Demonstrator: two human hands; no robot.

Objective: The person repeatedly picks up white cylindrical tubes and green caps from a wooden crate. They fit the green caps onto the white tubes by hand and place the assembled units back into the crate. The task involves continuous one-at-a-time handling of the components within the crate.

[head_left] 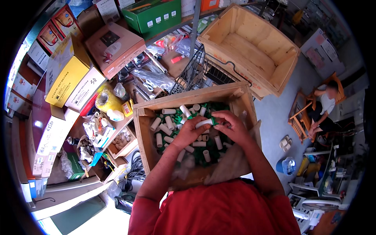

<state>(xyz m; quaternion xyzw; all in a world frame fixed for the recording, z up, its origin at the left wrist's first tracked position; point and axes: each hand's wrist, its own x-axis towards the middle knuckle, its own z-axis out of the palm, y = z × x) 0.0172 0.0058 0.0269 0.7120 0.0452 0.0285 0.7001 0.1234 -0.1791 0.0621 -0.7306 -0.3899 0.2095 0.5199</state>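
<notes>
Over an open wooden crate (138, 135), my left hand (187, 134) is closed around a short white plastic tube with a green end (204, 123). My right hand (232, 126) pinches the green end of the same piece from the other side. Below both hands, the crate holds many loose white tubes (206, 156) and green plastic parts, some of them joined together. Clear plastic film (229, 166) lies along the crate's near right side. My fingers partly cover the held piece.
A larger wooden crate (254, 43) stands beyond on the right, beside a black wire basket (192, 74). Shelves with cardboard boxes (113, 49) and small goods crowd the left. At far right a person (327, 102) sits by a wooden chair; slippers (286, 143) and a blue bin (286, 166) are nearer.
</notes>
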